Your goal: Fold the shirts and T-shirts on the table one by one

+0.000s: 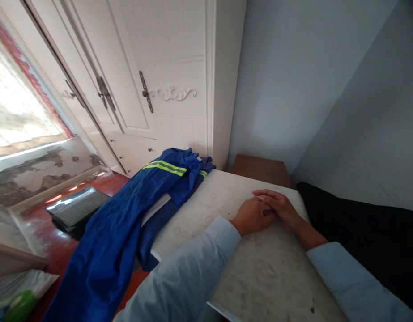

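Observation:
My left hand point(253, 217) rests on the marble-patterned table top point(260, 268), its fingers curled and partly covered by the other hand. My right hand point(283, 209) lies over it, its fingers bent across the left hand and touching it. Whether anything is between the two hands is hidden. Both arms wear light blue sleeves. Left of the hands, a blue garment point(125, 210) with yellow-green and grey reflective stripes hangs over something beside the table's far left edge.
A white wardrobe point(179, 40) stands behind the table, with a brown wooden surface point(260, 169) beside it. Black cloth point(357, 228) lies at the right. A dark ridged object point(78, 208) sits on the red floor near a plastic bag point(23, 290).

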Action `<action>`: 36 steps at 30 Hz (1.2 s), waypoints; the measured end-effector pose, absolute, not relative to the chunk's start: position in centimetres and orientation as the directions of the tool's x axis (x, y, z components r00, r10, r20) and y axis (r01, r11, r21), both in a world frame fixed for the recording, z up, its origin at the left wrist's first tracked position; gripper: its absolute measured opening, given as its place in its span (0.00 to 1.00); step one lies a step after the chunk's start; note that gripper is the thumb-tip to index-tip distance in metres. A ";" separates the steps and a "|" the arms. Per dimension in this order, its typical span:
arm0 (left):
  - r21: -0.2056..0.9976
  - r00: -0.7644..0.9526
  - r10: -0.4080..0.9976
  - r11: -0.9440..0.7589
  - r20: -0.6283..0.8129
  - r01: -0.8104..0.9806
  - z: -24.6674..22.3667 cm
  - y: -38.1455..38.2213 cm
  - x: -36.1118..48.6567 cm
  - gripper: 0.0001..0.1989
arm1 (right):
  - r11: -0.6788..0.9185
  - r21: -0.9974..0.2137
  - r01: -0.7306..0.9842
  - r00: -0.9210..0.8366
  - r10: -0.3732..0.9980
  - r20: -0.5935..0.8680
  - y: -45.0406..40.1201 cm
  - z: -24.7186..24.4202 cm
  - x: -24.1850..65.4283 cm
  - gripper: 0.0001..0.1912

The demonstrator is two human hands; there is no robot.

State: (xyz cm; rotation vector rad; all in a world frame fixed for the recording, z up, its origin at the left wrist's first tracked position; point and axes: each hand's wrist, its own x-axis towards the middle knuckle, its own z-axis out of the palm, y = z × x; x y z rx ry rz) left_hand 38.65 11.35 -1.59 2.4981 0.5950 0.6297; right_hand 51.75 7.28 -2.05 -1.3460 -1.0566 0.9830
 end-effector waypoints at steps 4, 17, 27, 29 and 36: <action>0.552 0.804 0.498 -0.790 0.325 0.266 -1.8 11.4 38.8 0.09 | 0.006 -0.999 0.050 0.220 0.975 0.017 7.2 -1.8 51.6 0.19; 0.536 0.814 0.473 -0.807 0.337 0.248 -1.7 11.5 38.8 0.11 | 0.022 -0.996 0.084 0.198 0.979 0.038 7.1 -1.4 51.4 0.17; 0.561 0.815 0.492 -0.785 0.306 0.263 -1.1 11.4 38.5 0.11 | -0.020 -1.000 0.015 0.203 0.979 -0.016 7.3 -1.5 51.6 0.20; 0.557 0.819 0.487 -0.788 0.304 0.262 -0.9 11.4 38.4 0.11 | -0.047 -0.998 -0.030 0.188 0.981 -0.052 7.3 -1.5 51.8 0.22; 0.591 0.813 0.500 -0.766 0.299 0.254 -0.9 11.5 38.4 0.10 | -0.041 -0.998 -0.050 0.182 0.982 -0.049 7.4 -1.7 51.8 0.24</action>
